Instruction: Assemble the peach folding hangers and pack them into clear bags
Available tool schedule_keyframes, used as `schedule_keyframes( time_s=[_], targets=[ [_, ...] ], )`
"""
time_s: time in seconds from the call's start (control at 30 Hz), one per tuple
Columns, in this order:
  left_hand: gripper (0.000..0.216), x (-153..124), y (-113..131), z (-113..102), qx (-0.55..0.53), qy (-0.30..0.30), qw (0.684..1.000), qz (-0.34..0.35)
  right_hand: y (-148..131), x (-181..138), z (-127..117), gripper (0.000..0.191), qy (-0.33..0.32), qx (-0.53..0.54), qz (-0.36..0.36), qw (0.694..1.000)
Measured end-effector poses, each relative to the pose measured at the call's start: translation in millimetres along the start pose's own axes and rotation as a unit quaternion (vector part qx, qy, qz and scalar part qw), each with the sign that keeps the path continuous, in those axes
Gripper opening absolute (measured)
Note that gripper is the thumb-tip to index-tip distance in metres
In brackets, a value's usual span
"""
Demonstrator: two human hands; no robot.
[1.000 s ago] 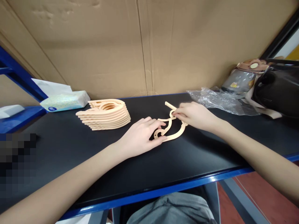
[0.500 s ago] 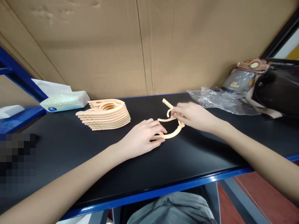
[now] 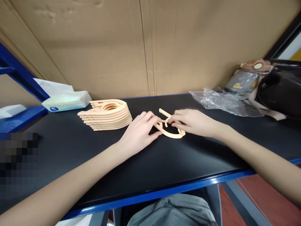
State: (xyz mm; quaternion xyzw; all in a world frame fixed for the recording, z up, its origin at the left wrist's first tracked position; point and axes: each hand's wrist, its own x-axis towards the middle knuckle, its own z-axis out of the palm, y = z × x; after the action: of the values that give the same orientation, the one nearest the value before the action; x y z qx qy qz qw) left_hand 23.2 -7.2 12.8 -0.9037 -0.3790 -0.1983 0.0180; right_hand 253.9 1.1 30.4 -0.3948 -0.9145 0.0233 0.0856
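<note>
A blue shelf frame [image 3: 14, 69] stands at the far left. A pack of tissues [image 3: 67, 100] lies beside it at the back of the black table [image 3: 164, 169], with one sheet sticking up. Just right of the tissues is a stack of hangers [image 3: 107, 114], peach-coloured, flat and neatly piled, well apart from both hands.

The left hand [image 3: 138, 133] rests on the table near the middle, palm down and partly curled. Its fingers [image 3: 150, 118] come over the top and its thumb sits below, and together they pinch the left end of a single hanger [image 3: 170, 134]. This hanger lies on the table between the two hands. Its curved arm is flat on the surface, and a thin straight piece tilts up toward the back. Its colour matches that of the stack.

The right hand [image 3: 194, 122] meets it from the other side, also palm down. Its fingertips are closed on the small hooked part in the middle of the hanger, and the far end of the curved arm shows under its knuckles. The fingertips of the two hands are close together but not touching.

Farther right, crumpled clear plastic [image 3: 218, 102] lies at the back of the table. A bottle [image 3: 244, 78] with a brown lid follows, and a black bag [image 3: 279, 91] is at the edge. Cardboard [image 3: 141, 47] forms the wall behind everything.
</note>
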Motion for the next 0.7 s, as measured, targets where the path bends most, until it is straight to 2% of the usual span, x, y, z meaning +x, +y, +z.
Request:
schedule_keyframes(
  time_s=[0.43, 0.7],
  targets=[
    [0.017, -4, 2, 5, -0.064, -0.02, 0.991, -0.116, -7, -1, 5, 0.025, -0.011, 0.034, 0.005, 0.999],
    [0.026, -4, 2, 10, -0.098, -0.02, 0.981, -0.164, -18, 0, 11, 0.031, -0.006, 0.066, -0.006, 0.998]
  ],
)
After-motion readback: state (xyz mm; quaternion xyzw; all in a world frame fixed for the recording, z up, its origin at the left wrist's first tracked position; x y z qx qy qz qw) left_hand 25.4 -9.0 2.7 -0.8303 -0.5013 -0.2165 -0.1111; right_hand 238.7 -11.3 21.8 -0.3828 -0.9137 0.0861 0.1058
